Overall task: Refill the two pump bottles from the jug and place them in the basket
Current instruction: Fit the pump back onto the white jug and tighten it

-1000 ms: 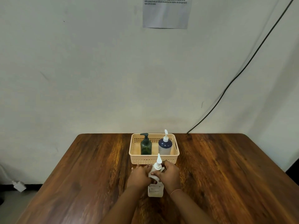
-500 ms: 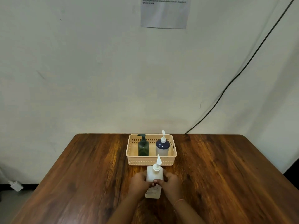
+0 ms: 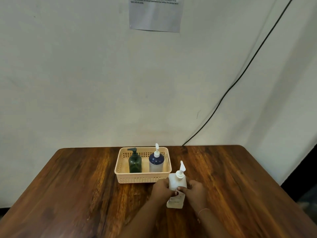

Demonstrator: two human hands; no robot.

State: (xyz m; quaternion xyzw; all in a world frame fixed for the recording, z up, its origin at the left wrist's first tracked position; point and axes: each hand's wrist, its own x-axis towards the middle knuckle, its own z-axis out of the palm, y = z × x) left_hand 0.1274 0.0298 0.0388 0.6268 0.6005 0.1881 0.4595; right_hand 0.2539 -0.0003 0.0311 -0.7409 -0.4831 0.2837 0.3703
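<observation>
Both hands are clamped on the white jug (image 3: pixel 176 183), which stands upright on the table (image 3: pixel 68 194) just in front of the basket's near right corner. The left hand (image 3: pixel 162 190) grips its left side and the right hand (image 3: pixel 195 191) its right side, fingertips meeting across the front. The jug carries a white pump top, and a pale label low on its front bears printing too blurred to read. In the beige basket (image 3: pixel 142 178) the green bottle (image 3: pixel 135 163) with a dark pump stands at left, and the blue bottle (image 3: pixel 156 163) with a white pump stands at right, both upright, close together but apparently not touching. A sheet of paper (image 3: pixel 155 14) on the wall carries a few lines of small dark type, not legible here. A black cable (image 3: pixel 240 78) runs down the wall to the table's far edge.
</observation>
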